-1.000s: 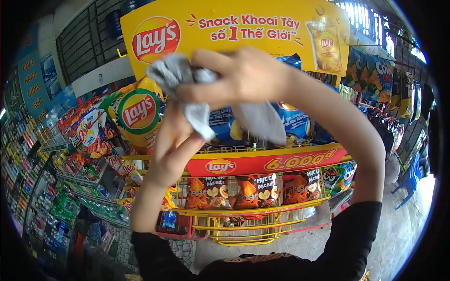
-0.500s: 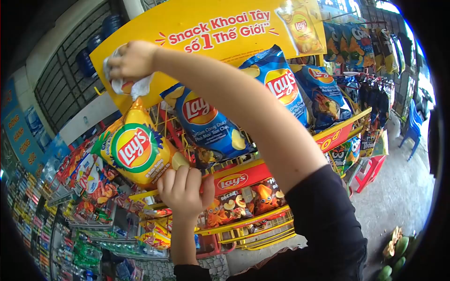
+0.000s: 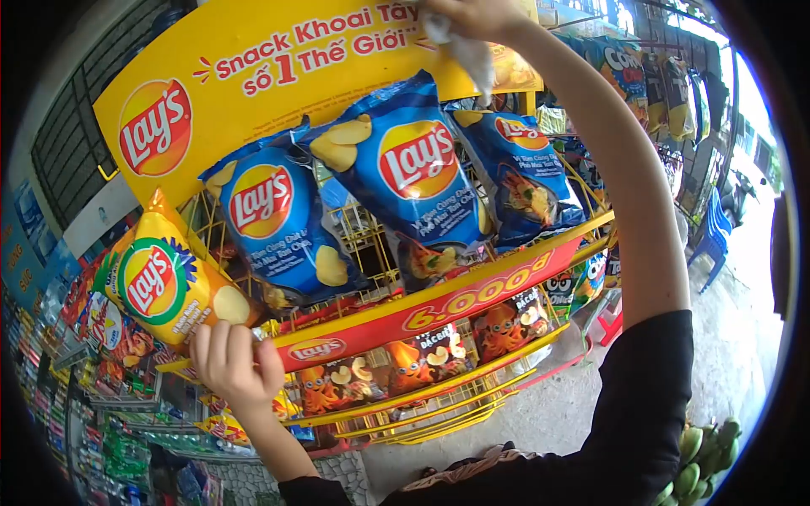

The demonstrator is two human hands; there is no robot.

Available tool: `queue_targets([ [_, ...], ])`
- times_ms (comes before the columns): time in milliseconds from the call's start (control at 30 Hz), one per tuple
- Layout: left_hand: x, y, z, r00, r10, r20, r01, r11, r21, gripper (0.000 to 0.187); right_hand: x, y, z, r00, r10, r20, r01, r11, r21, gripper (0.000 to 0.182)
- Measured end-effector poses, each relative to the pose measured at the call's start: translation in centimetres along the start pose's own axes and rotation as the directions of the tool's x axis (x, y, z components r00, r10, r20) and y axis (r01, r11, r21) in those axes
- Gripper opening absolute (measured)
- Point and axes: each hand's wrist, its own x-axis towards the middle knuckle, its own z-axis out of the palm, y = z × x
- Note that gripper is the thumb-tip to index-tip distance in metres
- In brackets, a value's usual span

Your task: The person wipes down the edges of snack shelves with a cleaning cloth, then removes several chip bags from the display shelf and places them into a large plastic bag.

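Observation:
My right hand (image 3: 483,17), at the top of the view, is closed on a white cloth (image 3: 469,61), which hangs against the yellow Lay's sign (image 3: 224,110). My left hand (image 3: 232,367) is wrapped round the front rail (image 3: 283,352) of the yellow wire rack. Just above it leans an orange-yellow Lay's chip bag (image 3: 211,295). Three blue Lay's chip bags stand upright along the top tier: a left one (image 3: 291,240), a middle one (image 3: 439,202) and a right one (image 3: 540,181). The fingertips of my right hand are partly cut off by the frame's edge.
Below, a lower tier holds brown snack bags (image 3: 409,367) with squid pictures. More snack bags (image 3: 624,72) hang at the upper right. A blue plastic chair (image 3: 715,236) stands on the right. Green fruit (image 3: 704,455) lies at the lower right. Shelves of packaged goods fill the left.
My right hand has wiped the cloth across from the sign's left end to its right part. My left hand still grips the rail. The view has shifted right.

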Motion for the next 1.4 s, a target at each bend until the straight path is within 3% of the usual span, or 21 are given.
queue_targets([
  [33,0.0,0.2,-0.1,1.000,-0.024,0.015,0.024,1.000,0.000,0.028,-1.7,0.8,-0.3,1.000,0.027,0.000,-0.027,0.999,0.022,0.026],
  [100,0.2,0.4,0.0,0.999,-0.031,0.018,0.031,1.000,0.005,0.028,-5.3,1.9,-0.4,0.967,0.192,0.171,-0.179,0.980,-0.089,0.025],
  [200,0.3,0.5,0.1,1.000,-0.031,0.003,0.031,0.999,0.010,0.031,-8.8,2.8,-0.5,0.959,0.255,0.125,-0.239,0.962,-0.131,0.027],
  [533,0.4,0.7,0.1,1.000,-0.025,-0.011,0.024,1.000,-0.020,0.031,-8.7,2.3,-1.4,0.953,0.260,0.158,-0.243,0.963,-0.117,0.033],
  [633,0.4,0.8,0.0,1.000,-0.029,-0.002,0.029,0.999,-0.018,0.031,-10.5,1.8,-0.9,0.984,-0.113,0.138,0.124,0.990,-0.074,0.030],
  [867,0.7,0.8,0.2,1.000,-0.017,-0.016,0.016,0.999,-0.034,0.031,-10.3,-2.3,-1.3,0.984,-0.057,0.171,0.050,0.998,0.047,0.021],
  [933,0.5,0.6,0.2,1.000,-0.011,-0.016,0.010,1.000,-0.024,0.031,-8.6,-3.2,-1.0,0.968,-0.233,0.089,0.222,0.967,0.124,0.029],
  [1133,0.5,0.3,0.2,0.999,0.004,-0.032,-0.005,1.000,-0.016,0.028,-3.3,-3.3,0.3,0.968,-0.229,0.103,0.224,0.972,0.066,0.030],
  [1200,0.2,0.0,0.2,1.000,0.009,-0.014,-0.009,1.000,-0.006,0.028,-1.0,-1.4,0.3,0.980,-0.184,0.083,0.181,0.983,0.037,0.030],
  [1267,0.0,-0.2,0.4,1.000,0.018,-0.025,-0.018,1.000,-0.013,0.028,0.8,0.4,0.2,0.957,0.260,0.124,-0.249,0.963,-0.101,0.028],
  [1333,0.0,-0.2,0.5,0.999,0.011,-0.044,-0.010,1.000,0.004,0.028,1.2,2.1,0.2,0.807,0.589,-0.038,-0.586,0.792,-0.170,0.030],
  [1400,0.0,-0.2,0.5,0.998,0.015,-0.055,-0.015,1.000,-0.002,0.028,0.8,1.6,0.1,0.757,0.653,-0.009,-0.649,0.750,-0.130,0.030],
])
